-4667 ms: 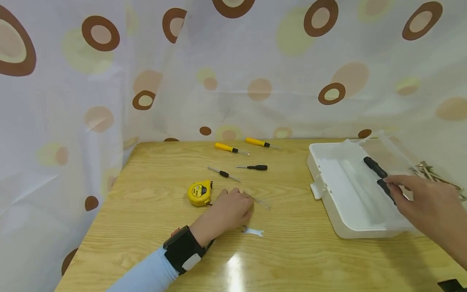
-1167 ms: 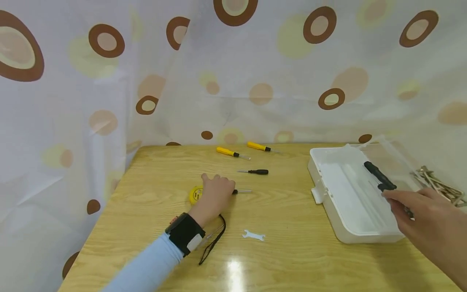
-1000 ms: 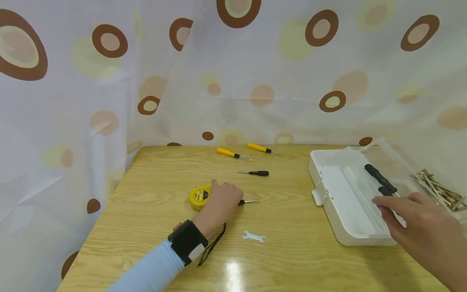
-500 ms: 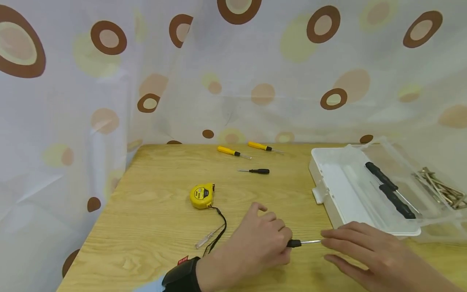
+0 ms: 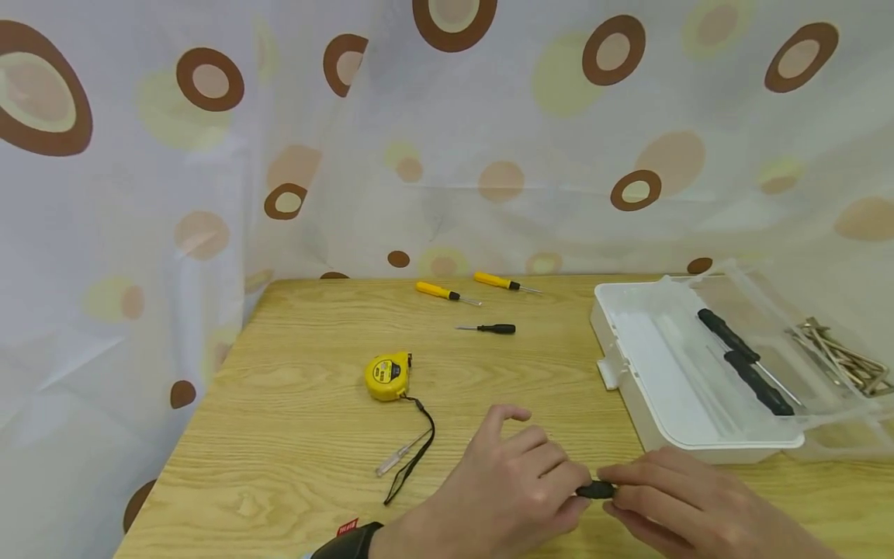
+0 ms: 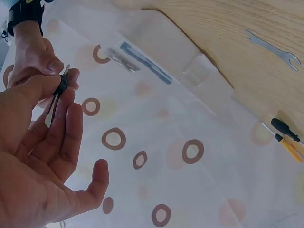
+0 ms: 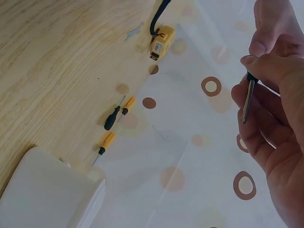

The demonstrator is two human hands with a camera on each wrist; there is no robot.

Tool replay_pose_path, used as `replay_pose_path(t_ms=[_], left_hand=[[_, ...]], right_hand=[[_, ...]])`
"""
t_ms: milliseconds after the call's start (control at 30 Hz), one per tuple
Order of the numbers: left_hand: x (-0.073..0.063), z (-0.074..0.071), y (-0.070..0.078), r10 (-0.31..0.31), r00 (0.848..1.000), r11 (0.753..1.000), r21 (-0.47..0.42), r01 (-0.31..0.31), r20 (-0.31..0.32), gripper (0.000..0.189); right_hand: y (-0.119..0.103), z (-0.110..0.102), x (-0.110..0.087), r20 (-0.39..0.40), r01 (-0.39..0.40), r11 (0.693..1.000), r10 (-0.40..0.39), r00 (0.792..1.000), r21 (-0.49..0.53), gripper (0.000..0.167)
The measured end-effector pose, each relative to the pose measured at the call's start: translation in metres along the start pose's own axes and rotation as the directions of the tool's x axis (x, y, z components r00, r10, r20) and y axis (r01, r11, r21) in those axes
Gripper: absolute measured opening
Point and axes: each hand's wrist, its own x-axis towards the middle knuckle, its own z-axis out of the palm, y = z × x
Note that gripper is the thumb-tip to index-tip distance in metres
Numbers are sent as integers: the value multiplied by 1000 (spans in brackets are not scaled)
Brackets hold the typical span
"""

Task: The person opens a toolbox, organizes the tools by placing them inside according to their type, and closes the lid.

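Note:
In the head view, both hands meet at the front right of the table around a small screwdriver (image 5: 597, 490) with a black grip. My left hand (image 5: 513, 481) pinches it from the left, index finger raised off it. My right hand (image 5: 691, 497) holds the other side with thumb and fingers. Metal shows at both ends of the grip: a short tip in the left wrist view, a longer shaft (image 7: 248, 102) along the right fingers in the right wrist view. The hands cover most of it in the head view.
A white case (image 5: 687, 373) with its clear lid open stands right, bearing black-handled screwdrivers (image 5: 757, 382) and brass-coloured hex keys (image 5: 845, 357). Left lie a yellow tape measure (image 5: 386, 376) and a clear-handled screwdriver (image 5: 393, 463). Behind are yellow screwdrivers (image 5: 436, 290). A wrench (image 6: 273, 50) shows too.
My left hand took the black-gripped screwdriver from beside the tape measure and carried it front right. My right hand let go of a screwdriver at the case and came to meet it.

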Motion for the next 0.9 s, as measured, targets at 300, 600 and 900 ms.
replay_pose_path(t_ms=[300,600,900], left_hand=[[-6,2,1,-13,1000,1000,-25,13,-17,7],[-37,-11,-11,-364,879,912,-73,403,309,54],[-78,-31,-34,-590,691,788,109,606,417,67]], right_hand=[[-2,2,7,-36,54,998,-54,998,11,25],[16,-13,-11,-91,-135,967,118,989,-217,44],[72,-60,-67,-242,-604,648,563,790,-465,77]])
